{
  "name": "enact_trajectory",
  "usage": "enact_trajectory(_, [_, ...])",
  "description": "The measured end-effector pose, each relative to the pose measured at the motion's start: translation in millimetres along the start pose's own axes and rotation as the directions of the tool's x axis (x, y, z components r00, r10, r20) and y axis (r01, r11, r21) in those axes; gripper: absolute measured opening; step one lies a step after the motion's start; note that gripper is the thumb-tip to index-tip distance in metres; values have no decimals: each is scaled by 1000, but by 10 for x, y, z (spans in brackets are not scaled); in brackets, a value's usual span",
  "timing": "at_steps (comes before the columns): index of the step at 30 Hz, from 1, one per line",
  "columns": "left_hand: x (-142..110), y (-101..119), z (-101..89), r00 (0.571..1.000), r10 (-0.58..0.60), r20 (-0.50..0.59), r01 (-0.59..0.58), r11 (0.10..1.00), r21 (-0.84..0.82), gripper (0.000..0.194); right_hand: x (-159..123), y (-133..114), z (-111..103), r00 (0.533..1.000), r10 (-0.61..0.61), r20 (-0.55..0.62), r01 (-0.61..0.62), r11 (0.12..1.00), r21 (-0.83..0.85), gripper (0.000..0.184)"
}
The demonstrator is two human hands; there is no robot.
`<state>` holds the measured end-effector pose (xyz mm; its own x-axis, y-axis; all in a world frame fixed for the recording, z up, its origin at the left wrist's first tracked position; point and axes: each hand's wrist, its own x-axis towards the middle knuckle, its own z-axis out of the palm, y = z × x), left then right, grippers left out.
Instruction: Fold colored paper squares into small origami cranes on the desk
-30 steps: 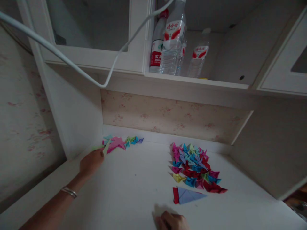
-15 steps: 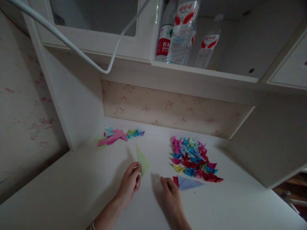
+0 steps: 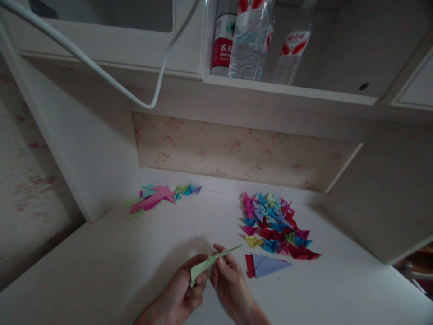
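Observation:
A light green piece of folded paper [image 3: 204, 265] is held above the white desk, its narrow tip pointing right. My left hand [image 3: 186, 289] grips its wide end between thumb and fingers. The thumb and fingers of my right hand [image 3: 230, 277] are closed on the narrow part. To the right of my right hand lies a lavender folded paper [image 3: 270, 265], with a red piece of paper [image 3: 249, 265] showing at its left side. Behind that is a dense group of small colourful folded paper pieces [image 3: 274, 225].
At the desk's back left lie pink paper strips [image 3: 155, 198] and a few small folded pieces [image 3: 187, 189]. Plastic bottles [image 3: 248, 45] stand on the shelf overhead. A white curved tube [image 3: 118, 90] hangs in the upper left. The desk surface [image 3: 101, 271] extends leftward.
The green paper has turned from upright to nearly level and come closer. My right hand has moved left and taken hold of it too. The camera view has shifted slightly.

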<state>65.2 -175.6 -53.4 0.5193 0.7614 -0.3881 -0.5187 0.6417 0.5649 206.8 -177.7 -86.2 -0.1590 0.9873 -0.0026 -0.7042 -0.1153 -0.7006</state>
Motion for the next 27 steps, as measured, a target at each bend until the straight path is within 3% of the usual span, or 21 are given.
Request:
enact_trajectory(3, [4, -39, 29, 998, -63, 4, 63, 996, 55, 22, -4, -5, -69, 995, -94, -30, 86, 976, -198, 17])
enact_trajectory(6, [15, -57, 34, 999, -47, -15, 49, 988, 145, 35, -17, -23, -117, 983, -145, -111, 103, 942, -321, 24])
enact_trajectory(11, [57, -90, -22, 999, 46, -18, -37, 942, 334, 58, -2, -57, -175, 945, -218, -246, 119, 924, -362, 26])
enact_trajectory(15, [80, -117, -72, 976, 219, 0, -192, 856, 480, 47, 9, -80, -174, 940, -224, -257, 120, 922, -367, 27])
enact_trajectory(20, [153, -110, -108, 941, 334, -50, -221, 721, 657, 45, -28, -123, -145, 950, -197, -242, 95, 921, -378, 31])
enact_trajectory(27, [134, -66, -110, 935, 354, -4, -228, 613, 756, 46, -15, -182, -146, 948, -182, -261, 61, 908, -414, 31])
